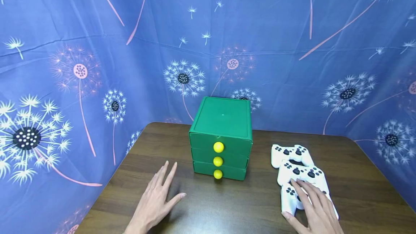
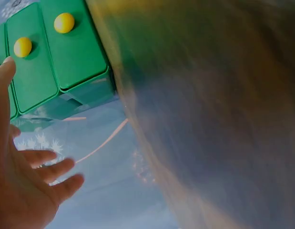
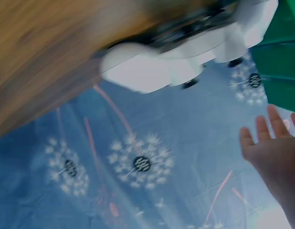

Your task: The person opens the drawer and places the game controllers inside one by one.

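My left hand (image 1: 154,199) is over the table's left part with fingers straight and thumb spread, holding nothing. Beyond it stands a green three-drawer box (image 1: 224,116) with a round yellow knob (image 1: 219,147) on each drawer, all drawers closed. In the left wrist view the box (image 2: 76,52) appears past the left hand (image 2: 28,181). My right hand (image 1: 313,205) is above the nearest white game controller (image 1: 287,199) and overlaps part of it in the head view. The right wrist view shows the right hand (image 3: 276,148) with fingers extended and nothing gripped, apart from the white controllers (image 3: 142,71).
Two more white game controllers, the middle one (image 1: 286,172) and the farthest one (image 1: 277,156), lie in a row behind the nearest. The brown wooden table (image 1: 227,205) ends at a blue dandelion-print cloth (image 1: 279,82) hanging behind and at both sides.
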`<action>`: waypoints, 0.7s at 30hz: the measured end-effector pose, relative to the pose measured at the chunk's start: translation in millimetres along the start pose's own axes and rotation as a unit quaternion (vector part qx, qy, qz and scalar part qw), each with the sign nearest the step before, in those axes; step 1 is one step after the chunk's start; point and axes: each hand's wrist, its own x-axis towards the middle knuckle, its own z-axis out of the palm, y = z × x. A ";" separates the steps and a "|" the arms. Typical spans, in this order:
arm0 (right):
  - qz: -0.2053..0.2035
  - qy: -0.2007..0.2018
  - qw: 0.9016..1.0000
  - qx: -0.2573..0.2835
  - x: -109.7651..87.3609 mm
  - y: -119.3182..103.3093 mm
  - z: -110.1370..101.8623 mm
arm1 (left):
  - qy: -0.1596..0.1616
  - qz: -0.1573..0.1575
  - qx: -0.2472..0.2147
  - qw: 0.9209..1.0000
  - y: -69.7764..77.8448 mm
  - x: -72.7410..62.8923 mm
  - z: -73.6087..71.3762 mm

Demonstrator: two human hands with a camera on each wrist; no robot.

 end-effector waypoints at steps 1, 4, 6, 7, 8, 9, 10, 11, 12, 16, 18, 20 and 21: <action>-0.010 0.006 1.000 0.015 1.8 -4.1 -0.8 | -0.001 -0.002 -0.015 1.000 0.0 0.8 -0.5; -0.014 0.007 0.998 0.057 6.2 -18.6 -1.5 | 0.006 -0.002 -0.060 0.998 -0.6 4.2 -0.7; -0.011 0.002 0.997 0.082 9.2 -28.0 0.0 | 0.020 0.000 -0.086 0.996 -1.0 7.6 0.6; -0.011 0.001 0.996 0.094 10.6 -31.9 1.3 | 0.030 0.004 -0.098 0.995 -1.1 10.0 1.7; -0.013 0.001 0.994 0.106 12.3 -35.6 3.1 | 0.040 0.009 -0.108 0.993 -1.1 12.4 3.2; -0.021 0.003 0.993 0.120 14.1 -38.8 5.2 | 0.051 0.015 -0.116 0.992 -0.9 14.9 4.8; -0.031 0.004 0.990 0.135 16.1 -41.6 7.6 | 0.060 0.020 -0.125 0.990 -0.6 17.3 6.3; -0.041 0.004 0.988 0.147 18.1 -44.2 9.8 | 0.066 0.027 -0.136 0.988 -0.4 19.8 7.9; -0.048 0.002 0.986 0.159 20.3 -46.9 11.8 | 0.070 0.034 -0.147 0.986 -0.3 22.3 9.5; -0.059 -0.017 0.978 0.201 30.6 -58.0 14.7 | 0.076 0.063 -0.188 0.977 1.0 31.2 15.6; -0.059 -0.024 0.975 0.214 36.4 -63.5 14.5 | 0.086 0.075 -0.203 0.973 1.3 35.7 18.4; -0.068 -0.021 0.970 0.234 42.1 -68.4 14.7 | 0.109 0.082 -0.210 0.968 0.8 40.9 20.7; -0.076 -0.015 0.967 0.242 45.0 -70.7 15.4 | 0.126 0.087 -0.213 0.965 0.1 44.1 21.7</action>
